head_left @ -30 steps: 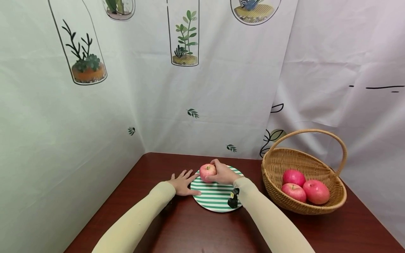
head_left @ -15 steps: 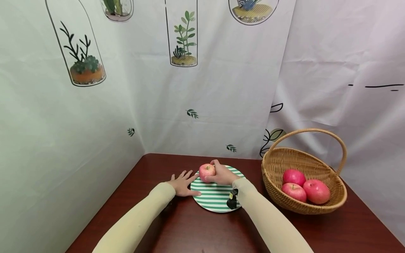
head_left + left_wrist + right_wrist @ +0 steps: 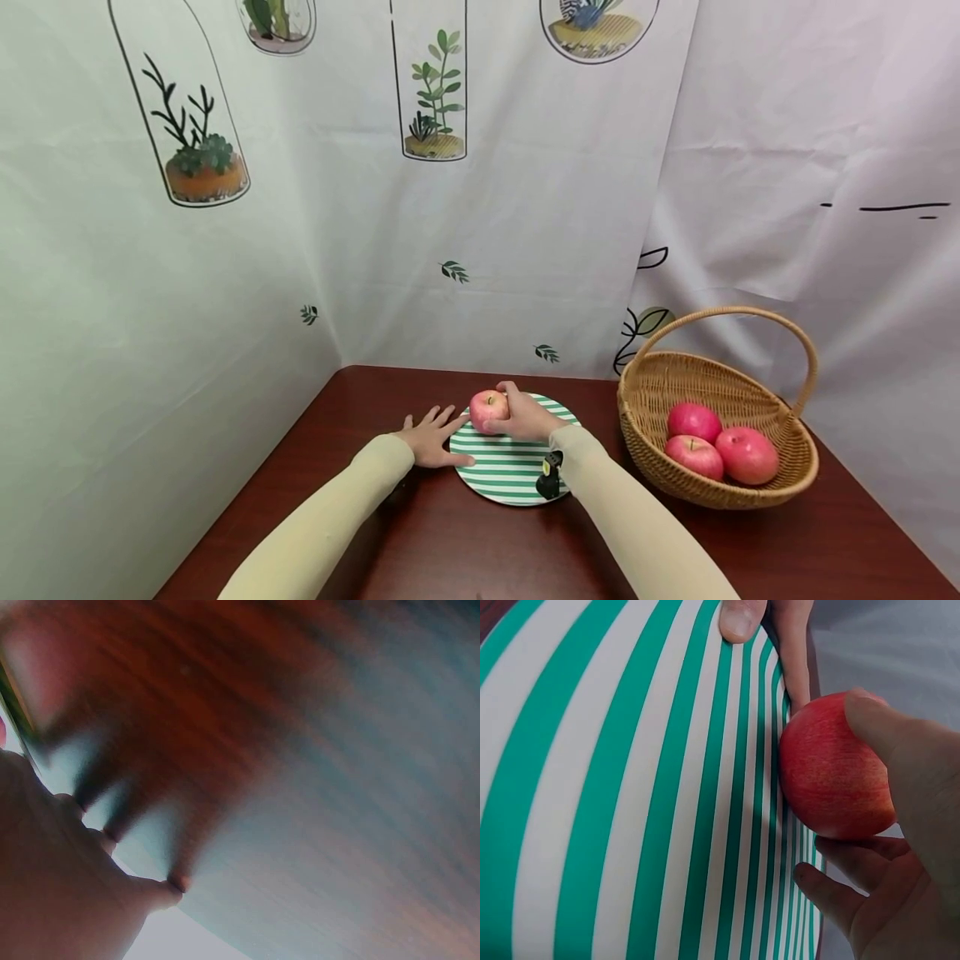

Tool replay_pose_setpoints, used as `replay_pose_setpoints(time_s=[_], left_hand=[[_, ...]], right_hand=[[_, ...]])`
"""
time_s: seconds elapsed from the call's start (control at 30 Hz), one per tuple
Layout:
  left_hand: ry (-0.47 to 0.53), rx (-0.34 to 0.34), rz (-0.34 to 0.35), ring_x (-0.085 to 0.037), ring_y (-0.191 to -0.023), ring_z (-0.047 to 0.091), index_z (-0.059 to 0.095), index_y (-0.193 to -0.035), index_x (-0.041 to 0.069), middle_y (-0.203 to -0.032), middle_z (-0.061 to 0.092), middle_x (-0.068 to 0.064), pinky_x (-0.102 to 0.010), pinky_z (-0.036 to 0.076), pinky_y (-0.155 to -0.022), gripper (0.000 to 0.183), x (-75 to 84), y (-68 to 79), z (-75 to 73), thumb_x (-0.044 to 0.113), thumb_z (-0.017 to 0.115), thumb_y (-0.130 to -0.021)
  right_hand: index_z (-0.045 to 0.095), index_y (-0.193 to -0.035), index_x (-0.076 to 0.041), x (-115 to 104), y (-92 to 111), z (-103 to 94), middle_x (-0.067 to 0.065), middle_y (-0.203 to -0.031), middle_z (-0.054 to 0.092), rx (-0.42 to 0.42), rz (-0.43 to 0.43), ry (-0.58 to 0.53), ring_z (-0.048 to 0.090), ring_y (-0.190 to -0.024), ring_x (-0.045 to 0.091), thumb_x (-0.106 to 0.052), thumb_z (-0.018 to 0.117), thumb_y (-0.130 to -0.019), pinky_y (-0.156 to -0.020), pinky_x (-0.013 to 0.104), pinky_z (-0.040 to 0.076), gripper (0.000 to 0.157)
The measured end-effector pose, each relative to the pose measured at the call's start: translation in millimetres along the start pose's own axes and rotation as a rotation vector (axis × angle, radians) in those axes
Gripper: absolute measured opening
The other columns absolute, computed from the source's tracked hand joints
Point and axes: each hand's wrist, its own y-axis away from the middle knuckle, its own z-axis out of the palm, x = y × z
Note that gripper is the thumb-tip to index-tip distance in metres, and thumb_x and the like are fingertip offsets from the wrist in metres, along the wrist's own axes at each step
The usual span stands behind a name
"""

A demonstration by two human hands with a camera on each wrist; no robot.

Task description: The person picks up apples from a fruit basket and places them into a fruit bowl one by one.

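A red apple sits on the far left part of a round mat with green and white stripes. My right hand grips it from the right; in the right wrist view the thumb and fingers curl round the apple. My left hand lies with fingers spread at the mat's left edge, thumb and index finger over the rim, the other fingers on the dark wood table. The left wrist view shows this hand with its fingertips down on the wood.
To the right stands a wicker basket with a tall handle, holding 3 red apples. White cloth walls printed with plants in jars enclose the table at the back and sides. A small black device is on my right wrist.
Hands, apple and mat keep their places relative to each other. The whole head view has shifted by a few pixels.
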Motion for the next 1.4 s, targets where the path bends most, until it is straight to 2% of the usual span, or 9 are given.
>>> replay_pose_setpoints(time_s=[0.23, 0.47, 0.83, 1.17, 1.4], left_hand=[[-0.009, 0.003, -0.005, -0.036, -0.156, 0.013, 0.019, -0.163, 0.031, -0.17, 0.015, -0.007, -0.073, 0.013, -0.114, 0.095, 0.4, -3.0, 2.7, 0.08, 0.05, -0.087], [0.006, -0.003, -0.016, -0.036, -0.156, 0.012, 0.02, -0.162, 0.032, -0.17, 0.013, -0.006, -0.073, 0.013, -0.114, 0.097, -4.8, -8.1, 7.9, 0.082, 0.05, -0.085], [0.013, -0.001, -0.018, -0.036, -0.156, 0.011, 0.021, -0.162, 0.035, -0.17, 0.013, -0.004, -0.074, 0.011, -0.114, 0.101, -12.3, -15.3, 13.2, 0.087, 0.048, -0.081], [0.004, 0.006, 0.0, -0.037, -0.156, 0.012, 0.019, -0.162, 0.033, -0.17, 0.013, -0.007, -0.074, 0.012, -0.114, 0.099, -9.7, -8.8, 6.3, 0.085, 0.049, -0.083], [-0.002, 0.014, 0.005, -0.037, -0.156, 0.013, 0.019, -0.162, 0.033, -0.17, 0.015, -0.007, -0.074, 0.013, -0.114, 0.098, -8.7, -11.3, 7.8, 0.084, 0.05, -0.084]], right_hand=[[0.023, -0.159, -0.008, -0.2, 5.7, -3.4, 0.015, -0.154, 0.043, 0.0, 0.009, 0.012, 0.051, -0.134, 0.03, -0.043, 0.075, -0.09, -0.109, 0.051, 0.044, 0.093], [0.022, -0.16, -0.008, -5.4, 12.6, -9.0, 0.017, -0.156, 0.04, -0.009, 0.01, -0.026, 0.051, -0.135, 0.032, -0.04, 0.077, -0.09, -0.106, 0.051, 0.046, 0.094], [0.025, -0.16, -0.01, -10.2, 20.0, -18.5, 0.014, -0.16, 0.036, -0.011, -0.031, 0.083, 0.04, -0.145, 0.032, -0.038, 0.076, -0.091, -0.111, 0.054, 0.04, 0.09], [0.028, -0.159, -0.014, -17.3, 30.4, -31.3, 0.013, -0.159, 0.039, -0.011, -0.035, 0.141, 0.039, -0.146, 0.031, -0.038, 0.077, -0.089, -0.114, 0.054, 0.037, 0.088], [0.027, -0.16, -0.016, -24.1, 44.9, -41.3, 0.012, -0.16, 0.037, -0.016, -0.053, 0.176, 0.038, -0.147, 0.029, -0.035, 0.077, -0.09, -0.115, 0.051, 0.037, 0.088]])
